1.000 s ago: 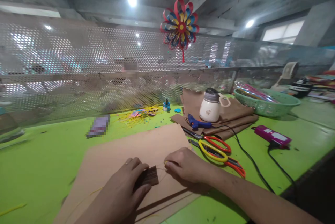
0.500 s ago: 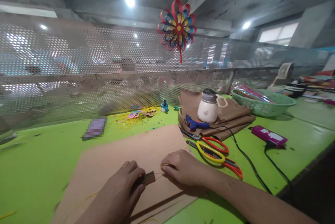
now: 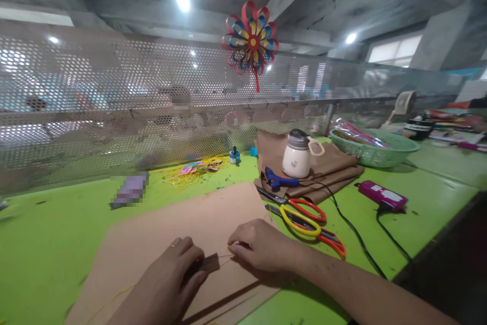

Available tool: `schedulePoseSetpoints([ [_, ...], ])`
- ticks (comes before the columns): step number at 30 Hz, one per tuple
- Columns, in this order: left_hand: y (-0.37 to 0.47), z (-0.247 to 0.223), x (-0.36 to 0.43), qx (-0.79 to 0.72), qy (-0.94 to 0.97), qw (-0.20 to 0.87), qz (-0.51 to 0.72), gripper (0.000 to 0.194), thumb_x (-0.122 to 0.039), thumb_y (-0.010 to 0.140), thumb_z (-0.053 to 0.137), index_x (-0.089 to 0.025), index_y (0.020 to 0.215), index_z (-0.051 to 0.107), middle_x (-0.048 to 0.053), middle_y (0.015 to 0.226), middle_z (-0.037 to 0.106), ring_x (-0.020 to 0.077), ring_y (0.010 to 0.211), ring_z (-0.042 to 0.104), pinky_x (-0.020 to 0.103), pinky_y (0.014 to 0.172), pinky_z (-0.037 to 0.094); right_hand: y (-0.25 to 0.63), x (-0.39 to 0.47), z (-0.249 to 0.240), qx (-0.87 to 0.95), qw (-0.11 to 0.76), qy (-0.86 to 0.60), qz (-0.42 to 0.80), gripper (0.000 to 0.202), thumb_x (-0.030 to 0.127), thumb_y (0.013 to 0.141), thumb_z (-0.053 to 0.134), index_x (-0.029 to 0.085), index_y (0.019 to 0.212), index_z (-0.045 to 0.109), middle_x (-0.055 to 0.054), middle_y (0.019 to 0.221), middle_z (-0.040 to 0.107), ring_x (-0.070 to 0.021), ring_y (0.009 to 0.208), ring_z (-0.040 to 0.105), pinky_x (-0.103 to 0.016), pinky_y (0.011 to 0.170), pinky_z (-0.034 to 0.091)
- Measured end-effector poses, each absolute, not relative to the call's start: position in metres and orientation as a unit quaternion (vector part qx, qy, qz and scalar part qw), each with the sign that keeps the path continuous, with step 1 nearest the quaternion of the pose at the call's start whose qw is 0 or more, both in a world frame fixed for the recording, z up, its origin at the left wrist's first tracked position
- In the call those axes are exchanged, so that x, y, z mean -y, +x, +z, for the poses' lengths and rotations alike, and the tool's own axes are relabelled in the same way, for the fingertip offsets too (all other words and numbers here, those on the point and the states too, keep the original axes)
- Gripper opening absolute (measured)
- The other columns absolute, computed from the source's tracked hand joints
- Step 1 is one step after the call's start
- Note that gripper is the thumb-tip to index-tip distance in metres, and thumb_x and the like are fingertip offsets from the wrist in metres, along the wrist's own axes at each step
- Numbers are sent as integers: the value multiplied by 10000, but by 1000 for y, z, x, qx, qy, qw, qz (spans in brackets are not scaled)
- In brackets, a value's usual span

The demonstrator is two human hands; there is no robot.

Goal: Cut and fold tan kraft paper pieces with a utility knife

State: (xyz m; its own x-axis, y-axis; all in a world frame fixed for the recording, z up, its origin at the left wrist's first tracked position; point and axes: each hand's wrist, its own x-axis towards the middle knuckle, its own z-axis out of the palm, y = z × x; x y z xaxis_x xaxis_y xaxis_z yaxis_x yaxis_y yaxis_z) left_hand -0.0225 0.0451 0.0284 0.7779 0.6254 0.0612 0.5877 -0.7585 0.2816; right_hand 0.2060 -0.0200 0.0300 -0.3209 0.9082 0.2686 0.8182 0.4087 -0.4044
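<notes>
A small brown folded piece point(image 3: 211, 262) is pinched between the thumb and fingers of my left hand point(image 3: 177, 269), above a tan sheet point(image 3: 152, 233). My right hand point(image 3: 256, 245), just to its right, pinches a thin yellow thread point(image 3: 233, 247). Thin strands run between the brown piece and my right fingertips. The far end of the brown piece is hidden inside my left hand. More yellow thread point(image 3: 124, 292) lies on the sheet left of my left wrist.
Scissors with yellow and red handles point(image 3: 300, 221), a blue glue gun point(image 3: 279, 179) and a white jug point(image 3: 297, 160) on brown cloth point(image 3: 331, 163) sit right of the sheet. Behind are tangled threads point(image 3: 194, 173), a blue bottle point(image 3: 235, 156) and a green basket point(image 3: 380, 155).
The whole view has shifted slightly, so most things appear a little further left. Both hands keep their grips, with the brown piece and the thread still between them.
</notes>
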Motion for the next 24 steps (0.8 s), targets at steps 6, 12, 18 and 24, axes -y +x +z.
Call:
schedulePoseSetpoints([
  [6, -25, 20, -53, -319, 936, 123, 88, 273, -392, 951, 443, -217, 853, 628, 60, 901, 595, 237, 843, 549, 354, 753, 422, 206, 20, 28, 811, 246, -525, 79, 198, 213, 889, 564, 156, 946, 746, -60, 909, 763, -166, 804, 669, -230, 718, 435],
  [12, -25, 22, -54, -320, 934, 133, 86, 254, -397, 943, 455, -232, 897, 642, 59, 937, 608, 246, 881, 559, 362, 782, 427, 209, 17, 34, 808, 274, -520, 34, 173, 213, 901, 570, 163, 851, 728, -49, 849, 729, -165, 836, 616, -243, 783, 432],
  [18, -24, 26, -48, -333, 930, 135, 77, 256, -361, 945, 439, -209, 900, 640, 74, 957, 601, 249, 895, 558, 375, 793, 421, 215, 9, 39, 764, 313, -564, -8, 146, 148, 889, 569, 136, 857, 711, -77, 880, 698, -208, 931, 552, -325, 868, 418],
  [24, -23, 33, -43, -337, 929, 132, 82, 192, -323, 915, 494, -202, 870, 636, 65, 930, 584, 248, 891, 543, 363, 767, 413, 221, 8, 42, 763, 292, -576, 3, 132, 122, 859, 604, 144, 810, 725, -68, 818, 703, -207, 877, 570, -344, 847, 430],
])
